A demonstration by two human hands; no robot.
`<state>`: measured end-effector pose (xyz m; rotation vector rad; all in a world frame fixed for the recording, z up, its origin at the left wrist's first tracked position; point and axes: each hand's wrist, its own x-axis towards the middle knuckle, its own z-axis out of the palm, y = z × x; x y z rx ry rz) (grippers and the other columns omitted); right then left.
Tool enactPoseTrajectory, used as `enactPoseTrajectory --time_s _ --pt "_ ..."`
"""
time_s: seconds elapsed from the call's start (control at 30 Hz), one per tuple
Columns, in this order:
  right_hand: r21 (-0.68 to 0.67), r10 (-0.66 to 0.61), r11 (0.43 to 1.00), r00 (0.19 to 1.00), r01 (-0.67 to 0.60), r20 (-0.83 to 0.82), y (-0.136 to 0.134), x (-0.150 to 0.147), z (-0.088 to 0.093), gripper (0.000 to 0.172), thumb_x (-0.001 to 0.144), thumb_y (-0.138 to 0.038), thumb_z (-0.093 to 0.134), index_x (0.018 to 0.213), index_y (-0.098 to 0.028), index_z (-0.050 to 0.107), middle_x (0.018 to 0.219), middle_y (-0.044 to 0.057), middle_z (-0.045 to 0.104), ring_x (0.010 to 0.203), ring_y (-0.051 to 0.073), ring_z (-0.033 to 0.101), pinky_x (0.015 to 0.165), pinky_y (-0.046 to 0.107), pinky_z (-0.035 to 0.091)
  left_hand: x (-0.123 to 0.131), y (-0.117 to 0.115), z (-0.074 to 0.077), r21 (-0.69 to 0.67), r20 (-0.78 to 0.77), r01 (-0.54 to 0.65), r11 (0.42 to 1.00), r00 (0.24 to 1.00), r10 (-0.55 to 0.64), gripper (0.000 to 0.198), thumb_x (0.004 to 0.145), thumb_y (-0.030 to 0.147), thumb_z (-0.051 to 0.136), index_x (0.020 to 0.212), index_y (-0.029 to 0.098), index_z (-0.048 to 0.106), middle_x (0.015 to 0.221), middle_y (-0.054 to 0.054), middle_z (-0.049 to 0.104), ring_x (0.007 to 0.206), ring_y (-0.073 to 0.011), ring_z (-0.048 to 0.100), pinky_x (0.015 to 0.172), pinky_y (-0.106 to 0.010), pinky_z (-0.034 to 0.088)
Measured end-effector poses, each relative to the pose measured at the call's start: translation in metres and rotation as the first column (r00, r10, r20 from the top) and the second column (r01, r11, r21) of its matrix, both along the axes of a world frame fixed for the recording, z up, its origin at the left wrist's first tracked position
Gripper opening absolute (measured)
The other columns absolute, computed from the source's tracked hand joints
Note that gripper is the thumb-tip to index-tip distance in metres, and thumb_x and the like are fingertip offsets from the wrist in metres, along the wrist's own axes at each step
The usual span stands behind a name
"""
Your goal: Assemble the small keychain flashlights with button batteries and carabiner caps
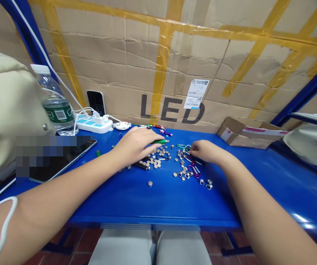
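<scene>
My left hand (139, 142) is closed around a slim green tube with a silver tip (162, 141), which points to the right. Below that hand lie many coin-like silver discs (156, 162) and a black tube (141, 166). My right hand (202, 151) reaches in from the right with its fingers pinched together; what they hold is hidden. Beside its fingertips are small carabiners: a green one (181, 145) and a magenta one (194, 171). Several small silver metal fittings (208, 184) lie nearer to me.
The blue table (153, 206) ends at a large cardboard box (125, 66). A water bottle (57, 106), power strip (93, 123) and dark tablet-like device (70, 160) stand or lie left. An open small carton (247, 132) is at right. A white cable (6, 221) crosses my left arm.
</scene>
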<state>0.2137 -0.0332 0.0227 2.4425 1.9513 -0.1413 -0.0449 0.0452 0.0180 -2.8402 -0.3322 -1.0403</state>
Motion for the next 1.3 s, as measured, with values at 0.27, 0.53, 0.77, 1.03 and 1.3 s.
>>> enactPoseTrajectory --time_s 0.27,0.53,0.77,1.03,1.3 --pt "0.135 -0.069 0.988 0.996 0.076 -0.054 -0.0046 0.0028 0.0017 0.015 0.078 -0.025 0.055 0.079 -0.015 0.066 0.084 0.009 0.069 0.071 0.018 0.059 0.059 0.025 0.038 0.0034 0.0041 -0.0046 -0.03 -0.013 0.073 0.997 0.997 -0.074 0.028 0.093 0.029 0.047 0.112 0.017 0.062 0.11 -0.009 0.068 0.101 -0.0184 0.063 0.089 -0.034 0.049" --pt "-0.01 -0.025 1.0 0.999 0.025 -0.025 -0.0033 -0.0014 0.0005 0.016 0.077 -0.023 0.056 0.074 -0.016 0.069 0.074 0.007 0.068 0.063 0.016 0.057 0.056 0.026 0.036 0.0044 0.0039 -0.0051 -0.059 -0.067 0.076 0.995 0.995 -0.08 0.028 0.093 0.03 0.046 0.112 0.017 0.062 0.109 -0.009 0.068 0.1 -0.0191 0.063 0.088 -0.035 0.05" --pt "-0.002 0.019 1.0 0.998 -0.019 -0.062 -0.0056 0.0023 0.0015 0.02 0.078 -0.032 0.056 0.075 -0.018 0.07 0.075 0.006 0.069 0.063 0.016 0.057 0.054 0.026 0.036 0.0043 0.0041 -0.0052 -0.099 -0.095 0.073 0.992 0.992 -0.082 0.029 0.093 0.031 0.046 0.113 0.017 0.062 0.111 -0.009 0.067 0.101 -0.0186 0.063 0.089 -0.034 0.05" --pt "-0.057 -0.017 0.998 0.999 0.016 -0.03 -0.0051 0.0008 0.0 0.017 0.076 -0.025 0.054 0.071 -0.017 0.068 0.073 0.006 0.068 0.062 0.015 0.057 0.052 0.026 0.035 0.0042 0.0037 -0.0063 -0.116 -0.097 0.108 0.987 0.988 -0.12 0.028 0.093 0.029 0.046 0.113 0.018 0.062 0.107 -0.008 0.068 0.099 -0.0175 0.063 0.088 -0.033 0.05" --pt "0.031 -0.027 0.999 0.998 0.029 -0.051 -0.004 0.0056 0.0003 0.024 0.081 -0.032 0.051 0.081 -0.016 0.069 0.084 0.009 0.07 0.071 0.017 0.06 0.059 0.026 0.039 0.0032 0.0026 -0.0047 -0.143 -0.11 0.107 0.984 0.986 -0.123 0.028 0.093 0.029 0.047 0.113 0.017 0.062 0.107 -0.008 0.067 0.099 -0.0179 0.063 0.088 -0.033 0.05"
